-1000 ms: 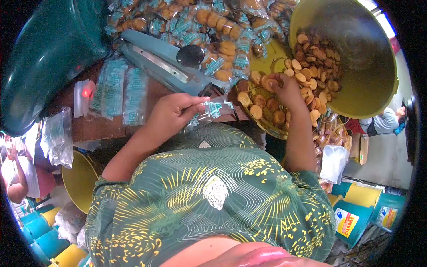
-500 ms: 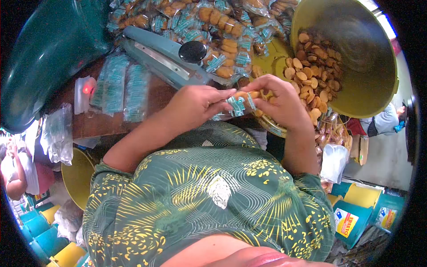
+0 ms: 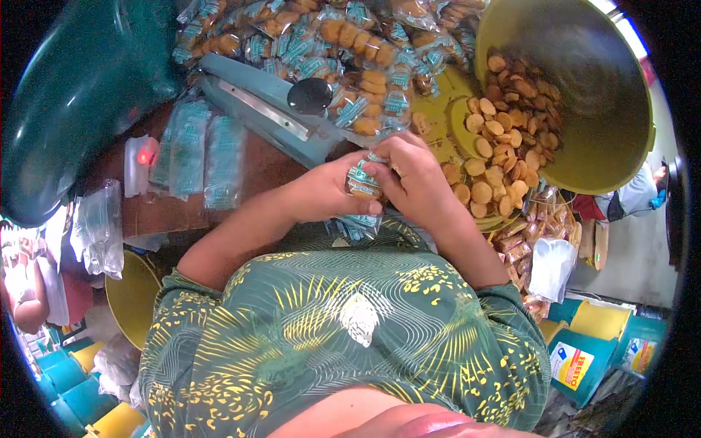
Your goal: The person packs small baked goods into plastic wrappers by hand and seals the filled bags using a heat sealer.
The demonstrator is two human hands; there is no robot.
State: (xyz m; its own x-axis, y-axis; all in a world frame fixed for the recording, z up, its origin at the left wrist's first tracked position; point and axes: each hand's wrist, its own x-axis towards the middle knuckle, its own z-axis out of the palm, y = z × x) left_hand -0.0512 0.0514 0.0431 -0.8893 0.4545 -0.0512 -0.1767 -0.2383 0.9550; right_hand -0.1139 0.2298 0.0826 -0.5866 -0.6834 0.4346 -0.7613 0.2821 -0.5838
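Observation:
A clear packet of round cookies with teal print is between my two hands, in front of my chest. My left hand is closed around its lower side. Fingers of my right hand are bent over the packet's upper end and press on it; the fingertips are partly hidden. More printed plastic hangs below my left hand. Just beyond the hands lies a blue-grey heat sealer with a round black knob. Loose cookies spill from a tipped yellow tub at the right.
Filled cookie packets are heaped at the back. Flat printed bags lie on the brown table at left, near a large green tub. Clear bags hang at the table's left edge. Buckets and other people are around.
Both hands have moved left and drawn closer together. The packet has turned from lying sideways to a more upright position, with my left hand now around it.

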